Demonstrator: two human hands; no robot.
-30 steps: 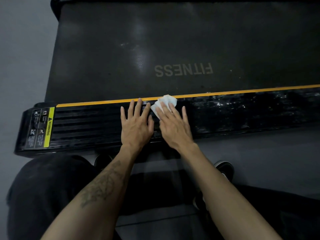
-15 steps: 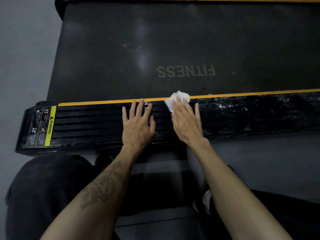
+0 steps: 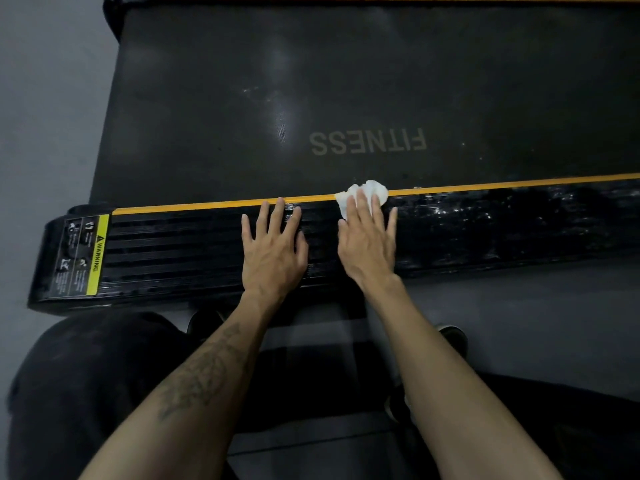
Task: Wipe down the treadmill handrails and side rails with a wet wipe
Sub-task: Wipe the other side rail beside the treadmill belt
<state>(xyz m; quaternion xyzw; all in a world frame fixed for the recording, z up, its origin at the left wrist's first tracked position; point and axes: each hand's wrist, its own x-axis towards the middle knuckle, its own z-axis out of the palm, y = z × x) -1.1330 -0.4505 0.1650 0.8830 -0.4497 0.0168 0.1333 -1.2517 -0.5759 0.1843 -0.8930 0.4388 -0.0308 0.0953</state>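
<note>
Head view, looking straight down. The black ribbed side rail runs across the middle of the frame, with a yellow stripe along its upper edge.

The left hand lies palm down on the rail, left of centre. Its fingers are straight and slightly spread, tips reaching toward the yellow stripe, thumb out to the right. It holds nothing. The forearm comes up from the lower left of the frame, with a dark tattoo on its upper surface.

The right hand lies just right of the left one, close but apart. It is also palm down with the fingers extended and close together, pressing flat on the white wet wipe. The fingers are not curled round the wipe. The wipe is bunched and sits at the rail's upper edge, over the yellow stripe, showing past the fingertips and on the thumb side. The right forearm rises from the lower right of the frame.

Right of the right hand, the rail surface shows a glossy, streaky sheen; left of the hands it looks matte.

Above the rail, the dark treadmill belt fills the upper frame, with "FITNESS" printed upside down. A yellow-edged warning label sits at the rail's left end. Grey floor is at the far left. Dark-clothed knees and shoes fill the bottom of the frame.
</note>
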